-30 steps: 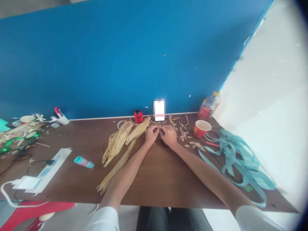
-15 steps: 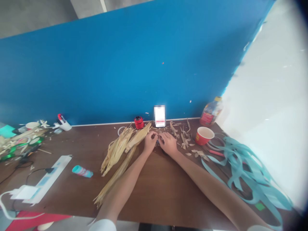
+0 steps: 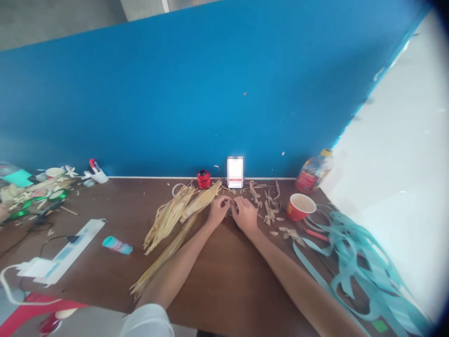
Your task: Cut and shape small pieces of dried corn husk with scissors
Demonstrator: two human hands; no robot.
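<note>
A: Status on the hands?
B: Left hand (image 3: 218, 211) and right hand (image 3: 245, 216) sat side by side, touching, at the far middle of the bench (image 3: 224, 281), just near of the phone (image 3: 235, 172) propped against the blue wall (image 3: 175, 93).
A: Fingers?
B: Both sets were curled in, tips bunched together on a small dark piece (image 3: 230, 210) between the two hands. Too small to tell what it was.
A: Anything change over the last second?
B: Hardly. Hands held the same spot relative to the phone and husks; only the fingertips shuffled a bit. The view itself lifted and swung slightly, so more wall showed. The piece didn't travel.
A: Meaning?
B: My read: close fingertip work on that piece was mid-way, nothing picked up or set down.
A: Around it?
B: A pile of dried husks (image 3: 175, 217) lay just left of the left hand, trailing toward the near edge. Husk scraps (image 3: 268, 210) were right of the right hand, then a red cup (image 3: 300, 207), with a bottle (image 3: 314, 172) at the far right. Teal ribbon (image 3: 354, 252) was heaped on the right. A red spool (image 3: 203, 179) stood left of the phone. A power strip (image 3: 70, 248) and a teal tube (image 3: 117, 245) lay well apart on the left.
</note>
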